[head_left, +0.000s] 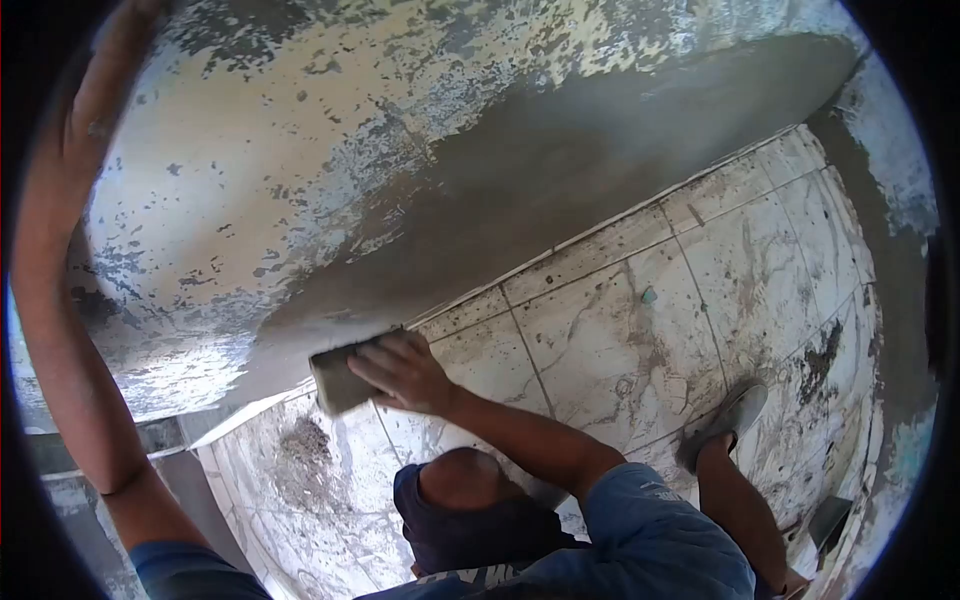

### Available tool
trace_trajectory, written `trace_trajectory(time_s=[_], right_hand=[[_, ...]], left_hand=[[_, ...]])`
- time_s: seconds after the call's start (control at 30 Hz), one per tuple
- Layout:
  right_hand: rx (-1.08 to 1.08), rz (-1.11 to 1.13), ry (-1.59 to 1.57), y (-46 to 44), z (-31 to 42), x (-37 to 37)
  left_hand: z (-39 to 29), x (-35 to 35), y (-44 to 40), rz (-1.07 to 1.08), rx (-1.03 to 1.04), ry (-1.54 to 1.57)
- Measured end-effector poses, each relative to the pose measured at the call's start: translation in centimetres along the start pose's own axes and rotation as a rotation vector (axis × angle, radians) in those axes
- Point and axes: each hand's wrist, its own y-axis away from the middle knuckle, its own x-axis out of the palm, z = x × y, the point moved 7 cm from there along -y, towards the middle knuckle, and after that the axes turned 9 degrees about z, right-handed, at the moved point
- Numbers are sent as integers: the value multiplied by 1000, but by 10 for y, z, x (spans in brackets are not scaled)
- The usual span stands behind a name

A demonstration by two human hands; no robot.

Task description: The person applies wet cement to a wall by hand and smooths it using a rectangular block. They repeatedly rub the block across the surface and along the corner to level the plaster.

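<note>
And here's the wall (220,200), filling the upper left of the frame, cream paint flaking away to grey. The floor (600,345) spreads from the centre to the lower right, white veined tile, speckled and grimy! Between them a smooth grey coating (560,170) sweeps from the upper right down to centre-left, damp by the look of it, hugging the wall's foot

Low down goes the person, one knee (465,478) bent at bottom centre, a shoe (742,410) planted out at the right, a wide stance that probably steadies a low reach. Up the left edge runs the long left arm, its left hand (103,85) at the upper left against or very near the wall, perhaps as a brace; the fingers are dim and cut off, so whether they're spread or curled I cannot tell

Now the right hand (408,368), just left of centre, fingers closed over the end of a block (342,385)! That block sits where grey coating meets tile, dark edge towards the wall, gripped from above, presumably to keep its face pressed and level. Last and smallest, a turquoise scrap (648,295) lies alone on the tile, right of centre
</note>
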Motion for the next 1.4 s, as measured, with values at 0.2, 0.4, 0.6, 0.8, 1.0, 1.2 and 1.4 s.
trace_trajectory(time_s=[0.2, 0.4, 0.6, 0.8, 1.0, 1.2, 1.4], right_hand=[[154, 259, 118, 15, -56, -151], [561, 690, 97, 43, -114, -371], [1029, -266, -495, 170, -96, -565], [957, -1014, -1193, 345, -118, -543], [661, -1049, -1420, 333, -161, -586], [449, -919, -1694, 307, -268, -625], [791, -1037, -1374, 314, -398, -611]], left_hand=[[-38, -16, 8, 12, -55, 262], [-191, -36, -8, 119, -73, 902], [-257, -15, -18, 198, 75, 757], [-265, 8, -15, 358, -26, 706], [-263, 4, -18, 566, 48, 615], [-212, -25, -117, 519, 178, 429], [-111, -54, -321, 273, 112, 78]])
